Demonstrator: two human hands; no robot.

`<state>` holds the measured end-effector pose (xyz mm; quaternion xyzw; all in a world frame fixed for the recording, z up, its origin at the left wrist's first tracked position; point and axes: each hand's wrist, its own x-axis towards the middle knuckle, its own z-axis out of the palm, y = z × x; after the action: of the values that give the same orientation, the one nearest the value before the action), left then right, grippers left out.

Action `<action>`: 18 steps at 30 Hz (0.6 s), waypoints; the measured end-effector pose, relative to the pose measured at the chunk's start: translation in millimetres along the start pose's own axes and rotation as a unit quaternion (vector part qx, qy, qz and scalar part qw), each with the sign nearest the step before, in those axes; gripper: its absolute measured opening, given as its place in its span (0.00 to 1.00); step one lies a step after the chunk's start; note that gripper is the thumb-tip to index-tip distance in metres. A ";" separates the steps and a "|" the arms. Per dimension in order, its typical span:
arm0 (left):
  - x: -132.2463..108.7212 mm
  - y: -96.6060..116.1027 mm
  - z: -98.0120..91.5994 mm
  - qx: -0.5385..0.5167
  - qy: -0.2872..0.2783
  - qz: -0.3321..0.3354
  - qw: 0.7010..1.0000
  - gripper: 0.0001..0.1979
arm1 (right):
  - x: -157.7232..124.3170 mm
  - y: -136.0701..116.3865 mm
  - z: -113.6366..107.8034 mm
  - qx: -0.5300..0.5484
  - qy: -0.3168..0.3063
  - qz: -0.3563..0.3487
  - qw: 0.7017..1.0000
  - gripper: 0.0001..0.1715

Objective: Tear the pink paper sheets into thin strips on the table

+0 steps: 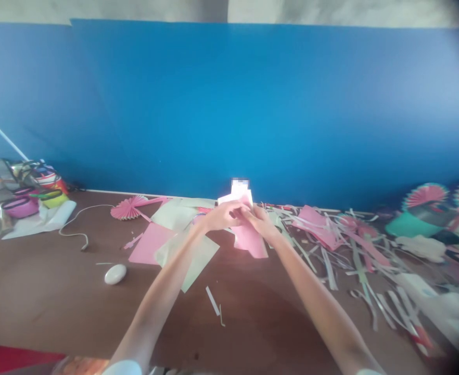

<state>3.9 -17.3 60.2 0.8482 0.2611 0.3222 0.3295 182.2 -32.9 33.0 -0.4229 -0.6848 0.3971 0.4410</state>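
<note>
Both my arms reach forward over a brown table (42, 291). My left hand (222, 215) and my right hand (261, 220) meet above its far middle, fingers closed on a piece of pink paper (250, 239) that hangs down between them. The paper's upper part shows pale pink behind my fingers. Under my left forearm lie a pale green sheet (198, 258) and a flat pink sheet (149, 244).
A pink pleated paper fan (128, 208) lies at the back left. A white oval object (115, 274) and a white cord (77, 224) lie left. Tape rolls and tools (38, 195) crowd the far left. Many paper strips (342, 250) and more fans (428, 195) cover the right. A blue backdrop stands behind.
</note>
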 end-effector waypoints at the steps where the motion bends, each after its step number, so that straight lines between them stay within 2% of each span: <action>1: 0.8 -0.5 1.2 0.013 0.000 0.009 1.000 0.13 | 0.0 -0.3 -0.4 -0.004 0.003 -0.001 1.000 0.22; 3: 1.8 -3.2 1.3 0.034 0.039 0.009 0.999 0.11 | 0.2 0.1 -3.5 0.003 -0.007 0.013 1.000 0.21; 6: 1.3 -7.2 -5.2 0.054 0.155 -0.016 0.986 0.10 | 0.1 2.5 -10.0 0.042 -0.030 0.061 0.997 0.21; 8: 0.1 -8.2 -11.6 0.073 0.222 -0.030 0.972 0.14 | -0.6 4.3 -12.8 0.072 -0.039 0.081 0.993 0.21; 9: -0.4 -8.4 -14.2 0.077 0.218 -0.037 0.972 0.16 | -1.2 4.9 -13.3 0.081 -0.048 0.087 0.992 0.21; 11: -0.9 -8.9 -16.7 0.051 0.159 -0.048 0.985 0.19 | -2.5 4.8 -12.4 0.080 -0.074 0.095 0.989 0.20; 14: -0.1 -11.6 -13.6 0.027 0.094 -0.066 0.993 0.16 | -3.5 3.2 -8.8 0.046 -0.110 0.092 0.989 0.20; 16: 0.8 -14.2 -10.8 0.053 0.087 -0.085 0.991 0.14 | -2.3 4.0 -8.3 0.011 -0.121 0.073 0.990 0.20; 18: 0.8 -16.1 -10.6 0.077 0.109 -0.097 0.986 0.17 | 0.8 9.4 -11.8 -0.054 -0.111 0.048 0.991 0.20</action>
<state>-6.9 -2.3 54.9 0.8015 0.4003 0.3582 0.2628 195.2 -27.1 28.1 -0.4319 -0.7288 0.4245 0.3196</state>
